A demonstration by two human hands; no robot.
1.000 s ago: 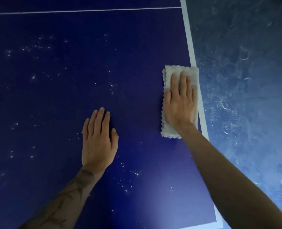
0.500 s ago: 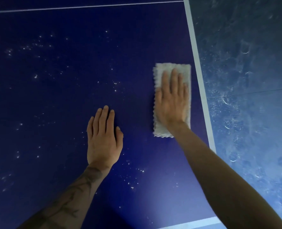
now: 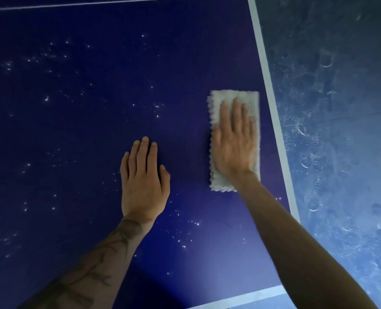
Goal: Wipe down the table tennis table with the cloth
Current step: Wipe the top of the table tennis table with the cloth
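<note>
As the cloth [image 3: 248, 100] has slid left, off the white side line [image 3: 272, 108], over the last second, it now lies flat on the blue table [image 3: 84, 134] just inside that line. Our right hand [image 3: 235, 150] presses it down, grip spread, fingers straight, pinching nothing. Our left hand [image 3: 143, 186] rests flat on the table nearby, grip likewise spread. White specks [image 3: 156, 107] dot the surface left of the cloth, so we judge much wiping remains.

Likely a games room or sports hall: dark blue matt table tennis tabletop [image 3: 73, 130] with white edge line [image 3: 267, 74] at 1 o'clock, scuffed blue hard floor [image 3: 341, 108] at 3 o'clock.
</note>
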